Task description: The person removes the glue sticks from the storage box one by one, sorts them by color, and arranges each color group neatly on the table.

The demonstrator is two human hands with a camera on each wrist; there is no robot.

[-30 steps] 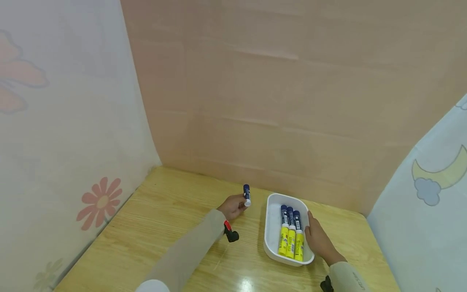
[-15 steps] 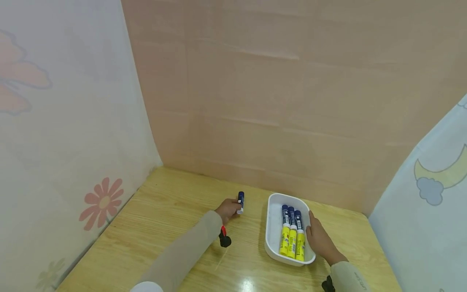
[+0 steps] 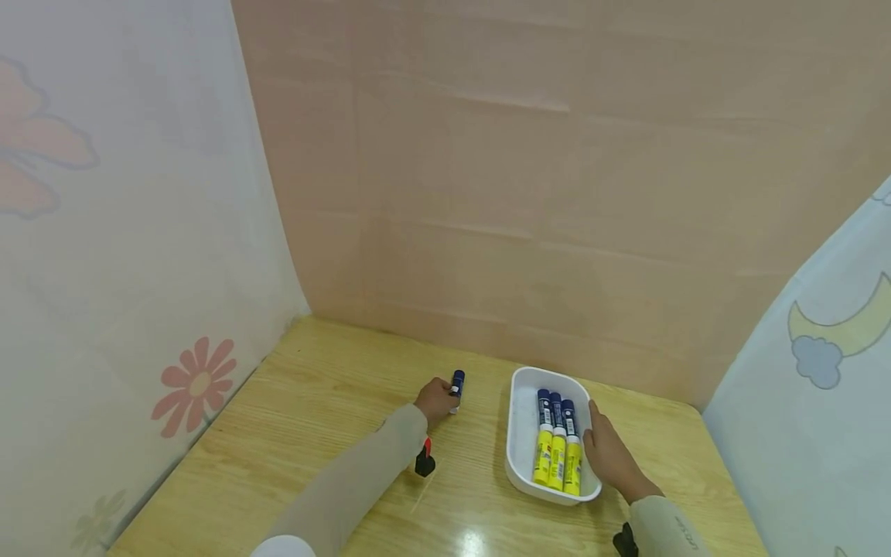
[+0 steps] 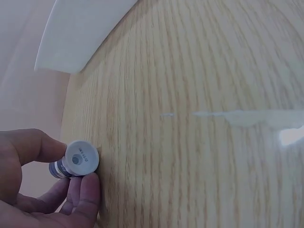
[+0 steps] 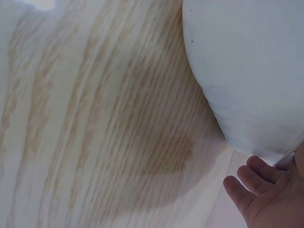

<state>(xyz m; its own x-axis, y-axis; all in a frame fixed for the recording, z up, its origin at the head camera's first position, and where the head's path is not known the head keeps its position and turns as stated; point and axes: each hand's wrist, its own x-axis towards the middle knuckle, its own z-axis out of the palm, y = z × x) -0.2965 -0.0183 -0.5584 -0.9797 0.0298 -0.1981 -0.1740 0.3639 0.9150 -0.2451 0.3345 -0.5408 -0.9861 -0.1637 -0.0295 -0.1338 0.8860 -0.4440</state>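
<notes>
My left hand [image 3: 436,401] pinches a dark blue glue stick [image 3: 457,383] with a white base, low over the wooden table. The left wrist view shows the round white base facing the camera, with thumb and fingers on either side of the glue stick [image 4: 81,158]. To the right is a white tray [image 3: 516,433] holding dark blue glue sticks [image 3: 557,414] above yellow ones [image 3: 558,462], in three rows. My right hand [image 3: 612,456] holds the tray's right side, thumb at the rim. The right wrist view shows its fingers [image 5: 240,192] along the tray's outer wall.
The wooden table [image 3: 348,371] meets a tan backdrop [image 3: 487,193] behind. A pale flowered sheet [image 3: 104,271] hangs at the left, and a sheet with a moon and cloud [image 3: 835,433] at the right.
My left hand has moved left and down toward the table with the glue stick, away from the tray. My right hand and the tray have stayed almost still.
</notes>
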